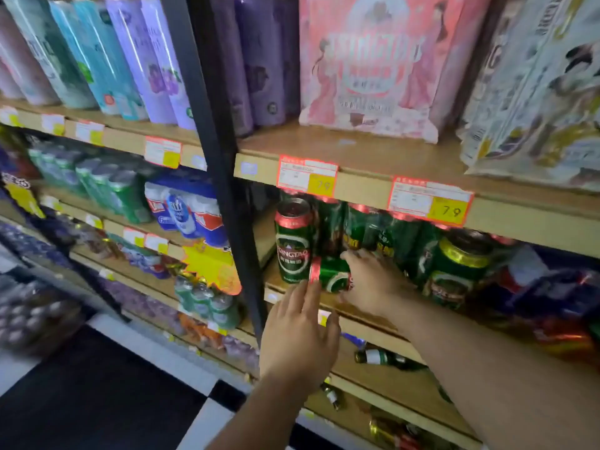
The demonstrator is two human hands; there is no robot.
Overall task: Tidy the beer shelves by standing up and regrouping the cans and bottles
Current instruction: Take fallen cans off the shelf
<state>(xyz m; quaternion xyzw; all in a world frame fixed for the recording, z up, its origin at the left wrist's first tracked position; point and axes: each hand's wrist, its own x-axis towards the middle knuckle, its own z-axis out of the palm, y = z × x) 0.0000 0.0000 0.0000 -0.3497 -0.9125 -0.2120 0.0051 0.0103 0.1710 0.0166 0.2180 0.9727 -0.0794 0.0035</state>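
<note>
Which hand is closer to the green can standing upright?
Left. The left hand reaches up just below the upright can; the right hand grips the toppled can to its right.

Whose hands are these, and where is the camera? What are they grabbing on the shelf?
There is just one picture. It comes from a camera worn on a person's head, so you see their own two hands from above. They stand at shop shelves full of drinks. On the wooden shelf a green can stands upright, and beside it a fallen can lies on its side. The right hand curls its fingers over the fallen can. The left hand is open, with straight fingers reaching up to that can's red end. One shelf lower, a green bottle lies tipped over too.
</note>
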